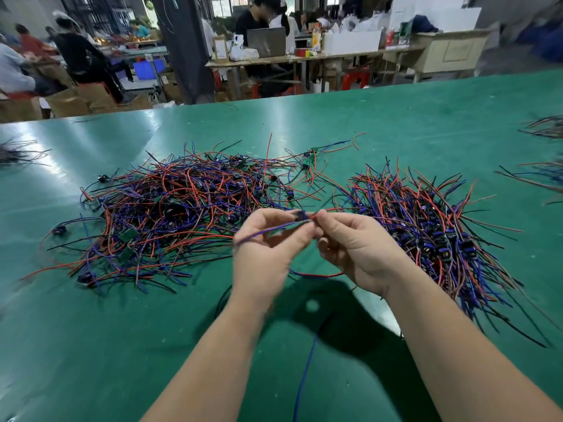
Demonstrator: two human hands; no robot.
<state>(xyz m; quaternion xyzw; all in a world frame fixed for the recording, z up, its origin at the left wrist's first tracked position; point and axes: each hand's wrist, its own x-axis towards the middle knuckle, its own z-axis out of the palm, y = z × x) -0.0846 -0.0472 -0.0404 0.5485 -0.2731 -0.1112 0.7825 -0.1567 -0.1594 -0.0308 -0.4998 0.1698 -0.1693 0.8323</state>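
Left hand [265, 254]: fingertips pinch the small wired module [301, 216] | Right hand [356, 242]: fingers pinch the same module from the other side | Module: in the air over the green table [91, 345], between the tangled wire pile [182, 202] and the tidier pile [426, 220].

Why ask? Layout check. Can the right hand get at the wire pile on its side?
Probably yes: the right hand is beside the right pile, nothing between, though it pinches a wired piece.

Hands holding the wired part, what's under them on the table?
Shadowed green mat, a red wire and a blue wire. Whatever lies beneath the left hand and right hand is covered.
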